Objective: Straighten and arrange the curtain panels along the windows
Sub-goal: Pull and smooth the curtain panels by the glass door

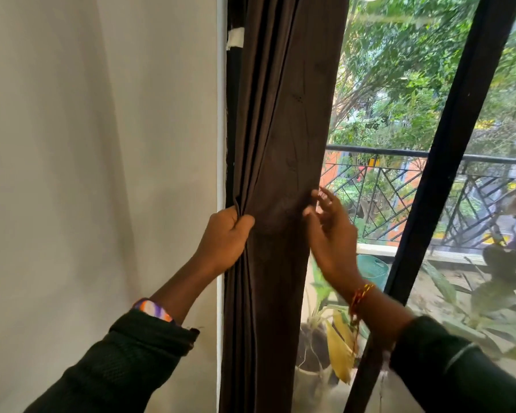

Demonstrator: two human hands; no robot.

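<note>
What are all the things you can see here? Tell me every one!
curtain: one, dark brown, bunched beside the window
wall: one, white, left
window frame bar: one, black, slanting at right
balcony railing: one, black, outside
trees: several, green, outside
basket: one, teal, outside
potted plant: one, green and yellow, behind the glass
left hand: grips the curtain folds; striped wristband
right hand: open, fingers at the curtain's edge; red-yellow thread

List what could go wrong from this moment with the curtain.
1. The left hand grips only the folds at the wall-side edge of the curtain; a hard tug may strain whatever hangs it, which is out of view.
2. The right hand is open at the other edge, so the folds there may spread unevenly.
</note>
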